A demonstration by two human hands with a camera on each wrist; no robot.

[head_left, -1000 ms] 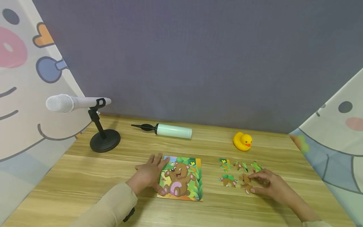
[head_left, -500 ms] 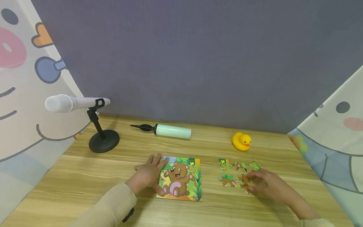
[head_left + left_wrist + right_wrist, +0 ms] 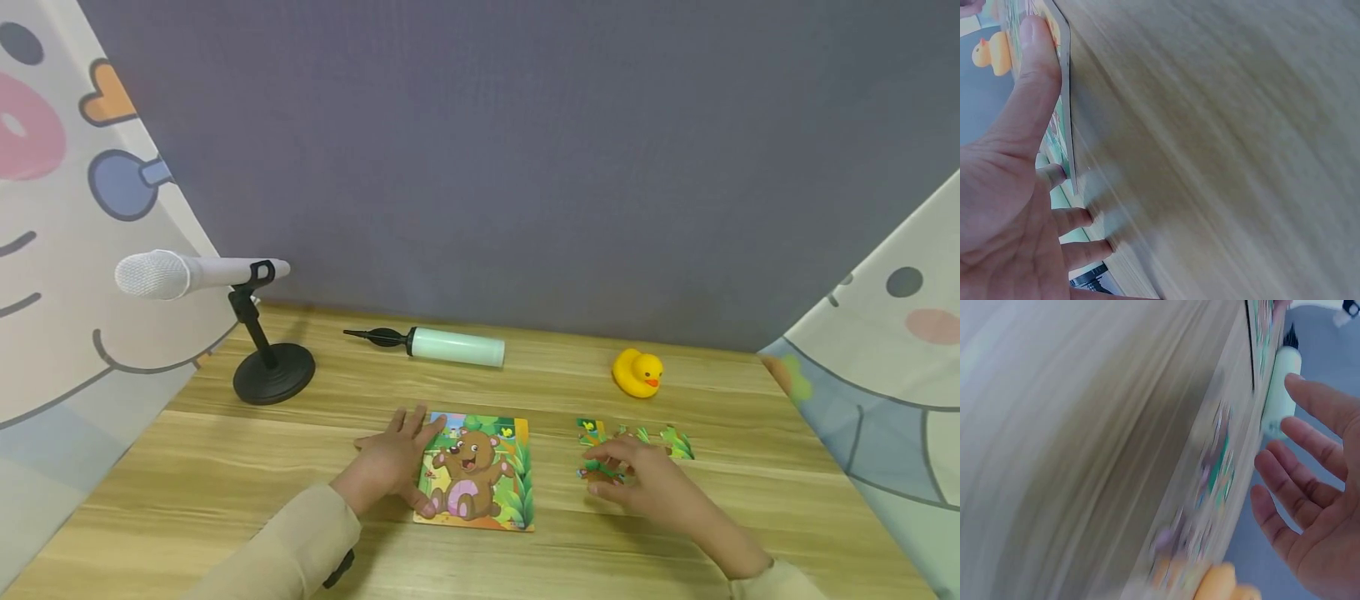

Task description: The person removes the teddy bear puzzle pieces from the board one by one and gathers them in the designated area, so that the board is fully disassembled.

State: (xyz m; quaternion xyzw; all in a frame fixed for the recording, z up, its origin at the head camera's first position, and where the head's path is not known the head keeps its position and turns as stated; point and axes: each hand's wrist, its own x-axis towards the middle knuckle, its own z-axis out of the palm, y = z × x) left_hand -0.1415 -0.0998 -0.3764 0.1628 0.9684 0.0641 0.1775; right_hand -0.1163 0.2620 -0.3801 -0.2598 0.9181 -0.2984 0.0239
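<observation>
A square bear jigsaw puzzle (image 3: pixel 480 467) lies flat on the table. My left hand (image 3: pixel 390 462) rests over its left edge with fingers spread; in the left wrist view, the thumb (image 3: pixel 1038 62) lies on the picture side. To the right are several loose jigsaw pieces (image 3: pixel 677 442), among them a yellow-and-green one (image 3: pixel 590 427). My right hand (image 3: pixel 648 483) hovers over this group, fingertips close to a green-and-brown piece (image 3: pixel 597 477). In the right wrist view its fingers are loosely bent and hold nothing, with the pieces blurred beyond. The hand hides the brown pieces.
A yellow rubber duck (image 3: pixel 637 373) sits behind the loose pieces. Behind the puzzle lies a pale green hand pump (image 3: pixel 457 347) with a black nozzle. At the back left, a white microphone (image 3: pixel 202 273) rests on a black stand (image 3: pixel 274 373). A grey partition (image 3: pixel 510 167) rises behind the table (image 3: pixel 480 567).
My right hand has moved left, from the brown pieces at the right of the group to the green-and-brown piece. The left hand has stayed on the puzzle's edge.
</observation>
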